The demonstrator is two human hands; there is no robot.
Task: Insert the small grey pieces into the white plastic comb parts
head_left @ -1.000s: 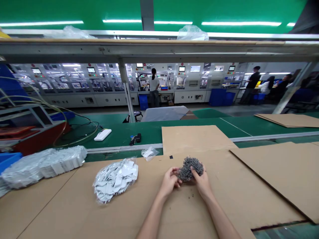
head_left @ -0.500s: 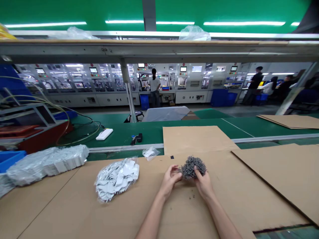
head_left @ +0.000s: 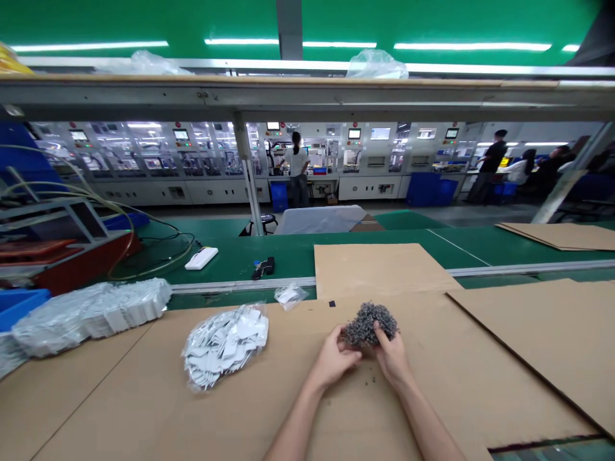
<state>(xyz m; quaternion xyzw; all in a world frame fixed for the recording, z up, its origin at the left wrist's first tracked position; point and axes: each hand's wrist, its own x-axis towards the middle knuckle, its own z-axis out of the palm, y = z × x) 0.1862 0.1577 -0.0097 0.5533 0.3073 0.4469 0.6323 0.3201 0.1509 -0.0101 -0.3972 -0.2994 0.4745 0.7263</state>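
Note:
A tangled clump of small dark grey parts [head_left: 369, 324] is held up between my hands over the cardboard; the kind of part is too small to make out. My right hand [head_left: 394, 355] is closed on its right side, thumb pressed on the front. At the lower left, my left hand [head_left: 336, 358] cups the clump, its fingers partly hidden behind it and its thumb stretched underneath. A few tiny loose bits [head_left: 369, 382] lie on the cardboard sheet [head_left: 240, 419] below. To the left rests a clear bag of flat white pieces [head_left: 225, 346].
Stacked white pieces in plastic [head_left: 96, 314] sit at far left beside a blue bin [head_left: 22, 307]. Behind are a small clear bag [head_left: 290, 295], keys [head_left: 263, 267] and a white device [head_left: 202, 258]. Raised cardboard [head_left: 542, 339] lies right. People stand and sit in the background.
My left hand has moved right and in against the clump, its thumb now beneath it. The right hand keeps its grip almost in place.

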